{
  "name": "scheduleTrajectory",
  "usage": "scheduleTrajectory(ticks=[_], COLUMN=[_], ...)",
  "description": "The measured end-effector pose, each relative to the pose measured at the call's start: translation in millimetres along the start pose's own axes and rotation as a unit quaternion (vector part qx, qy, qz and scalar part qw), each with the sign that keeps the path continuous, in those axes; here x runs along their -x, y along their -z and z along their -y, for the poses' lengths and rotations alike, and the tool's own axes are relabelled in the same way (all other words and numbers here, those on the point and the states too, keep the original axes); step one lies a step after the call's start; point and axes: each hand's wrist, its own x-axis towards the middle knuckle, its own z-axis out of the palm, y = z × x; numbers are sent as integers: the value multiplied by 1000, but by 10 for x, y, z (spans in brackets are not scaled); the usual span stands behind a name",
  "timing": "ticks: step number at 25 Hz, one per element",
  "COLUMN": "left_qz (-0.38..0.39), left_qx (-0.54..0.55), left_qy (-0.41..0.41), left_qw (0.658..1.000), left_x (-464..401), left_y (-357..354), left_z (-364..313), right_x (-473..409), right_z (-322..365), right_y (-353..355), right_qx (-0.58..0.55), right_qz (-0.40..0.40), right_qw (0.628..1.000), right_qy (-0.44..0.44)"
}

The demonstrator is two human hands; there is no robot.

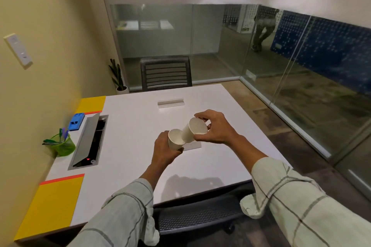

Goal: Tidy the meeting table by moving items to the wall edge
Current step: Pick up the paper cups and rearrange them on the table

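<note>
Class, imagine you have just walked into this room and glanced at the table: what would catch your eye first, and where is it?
First, the two white paper cups held above the table's middle: the left hand grips one cup upright, while the right hand tilts the other cup so its base dips into the first. Next, the yellow folders and green pen holder along the wall edge.

We have both arms stretched forward, sleeves pushed back off the wrists. Our left hand sits lower, fingers curled shut around a paper cup, palm turned inward. Our right hand sits higher and just beside it, thumb and fingers pinching a second cup at the rim (wrist bent, knuckles up). Hands nearly meet.
</note>
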Motion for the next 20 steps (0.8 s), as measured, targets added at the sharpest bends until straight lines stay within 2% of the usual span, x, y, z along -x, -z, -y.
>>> scheduleTrajectory(ticks=[4,8,12,16,20], left_qz=[18,23,2,-40,-48], left_qx=[2,11,27,36,21], left_qy=[-7,-4,14,48,68], left_qw=[1000,1000,1000,997,996], left_x=[-122,-318,-559,-852,-986], left_y=[-314,-631,-995,-1308,-1511], left_z=[-177,-241,-186,-66,-35], right_x=[129,175,31,-257,-464], right_z=[-411,-956,-1528,-2040,-2434], right_y=[282,322,218,20,-191], right_qx=[23,43,65,73,75], right_qz=[-22,-8,51,109,169], right_qw=[997,989,979,973,963], right_qy=[-68,-143,-187,-190,-195])
